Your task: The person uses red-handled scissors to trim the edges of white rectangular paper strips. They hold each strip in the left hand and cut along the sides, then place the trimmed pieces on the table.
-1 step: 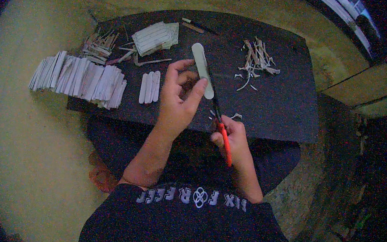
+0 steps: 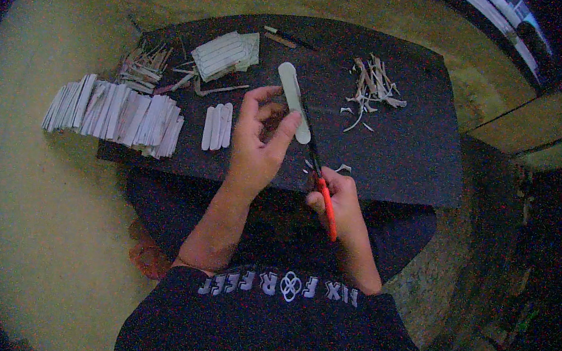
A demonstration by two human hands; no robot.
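Between its thumb and fingers my left hand pinches a pale, flat strip with rounded ends, tilted over the table. My right hand grips a pair of scissors by the red handles. Their dark blades run up along the right edge of the strip; whether they are parted is hard to see. Small curled offcuts lie beside my right hand. To the left of my left hand, several similar rounded strips rest side by side on the table.
The dark table spans the space before me. A long row of packed pale strips reaches past its left edge. Behind are thin scraps, pale sheets and a pen. A scrap pile lies at the right.
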